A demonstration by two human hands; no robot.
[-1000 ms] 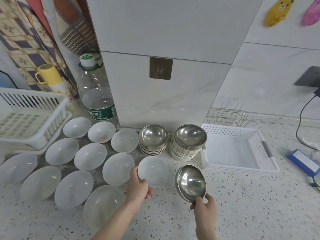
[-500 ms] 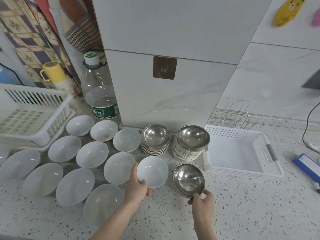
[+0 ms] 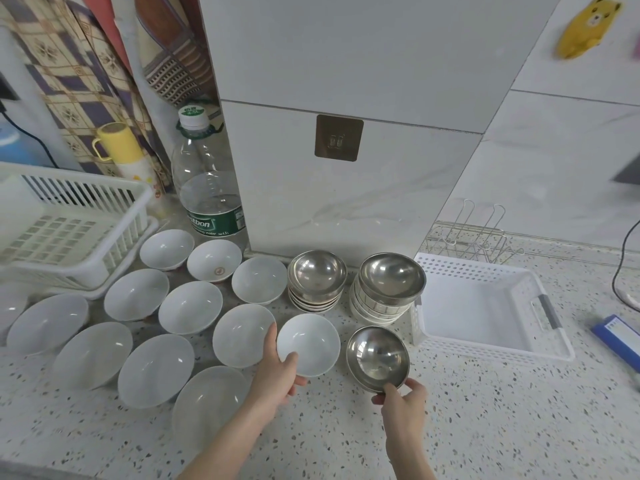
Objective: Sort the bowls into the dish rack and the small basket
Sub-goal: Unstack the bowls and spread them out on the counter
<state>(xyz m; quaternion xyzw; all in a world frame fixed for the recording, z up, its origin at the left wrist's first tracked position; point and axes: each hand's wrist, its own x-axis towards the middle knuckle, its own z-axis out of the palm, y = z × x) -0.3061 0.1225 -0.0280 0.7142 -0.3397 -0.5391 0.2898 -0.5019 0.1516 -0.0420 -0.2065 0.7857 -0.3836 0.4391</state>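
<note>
Both hands [image 3: 277, 372] [image 3: 401, 396] forward, fingers curled, gripping.

head view | looks forward-down | close over countertop [image 3: 485, 427]

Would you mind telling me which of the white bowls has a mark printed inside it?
The white bowl in the back row, just in front of the water bottle: a small reddish emblem sits at its bottom; the others look plain.

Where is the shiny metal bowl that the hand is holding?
In the head view, the metal bowl is low and right of centre, held at its near rim by the right hand, beside the white bowl and just left of the small basket.
</note>
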